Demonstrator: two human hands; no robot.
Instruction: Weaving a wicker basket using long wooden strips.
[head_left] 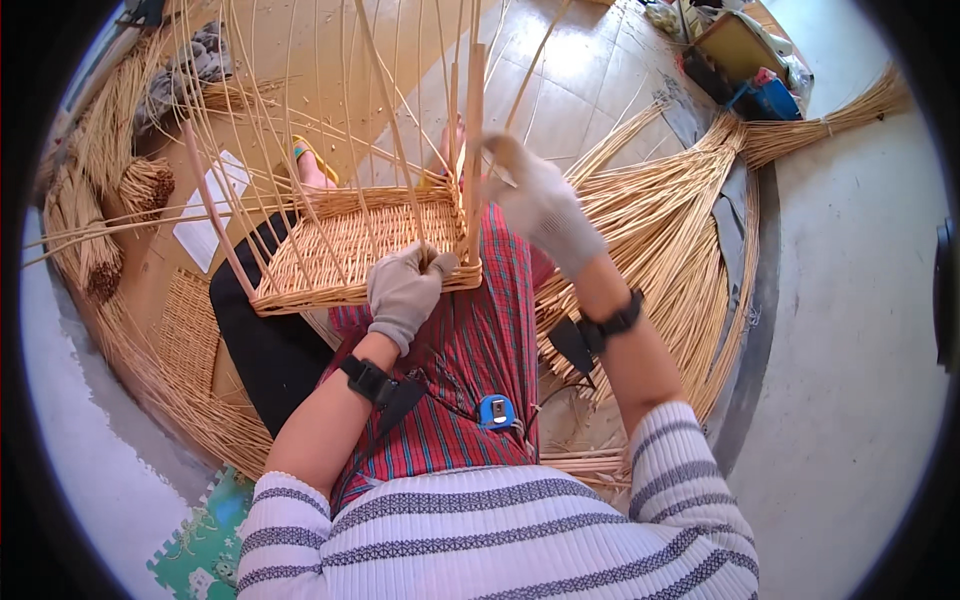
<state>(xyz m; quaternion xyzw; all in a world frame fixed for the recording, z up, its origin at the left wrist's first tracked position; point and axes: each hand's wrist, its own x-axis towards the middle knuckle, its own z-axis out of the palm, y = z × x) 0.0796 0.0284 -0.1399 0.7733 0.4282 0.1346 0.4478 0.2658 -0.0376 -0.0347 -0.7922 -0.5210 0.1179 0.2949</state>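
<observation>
A wicker basket in progress (350, 260), with woven base and low edge and long upright rods, rests over my lap. My left hand (405, 290), in a pale glove, is closed on its front edge at the foot of an upright rod. My right hand (535, 205), also gloved, is raised beside a thick corner stake (473, 120) at the basket's right; its fingers are blurred, so I cannot tell whether they hold a rod.
Loose willow rods (670, 230) fan out at right, with bundles (105, 150) at left. A woven panel (188, 325) and white paper (205, 230) lie left. A blue tape measure (496, 410) sits on my striped clothing. Assorted items (740, 75) stand upper right.
</observation>
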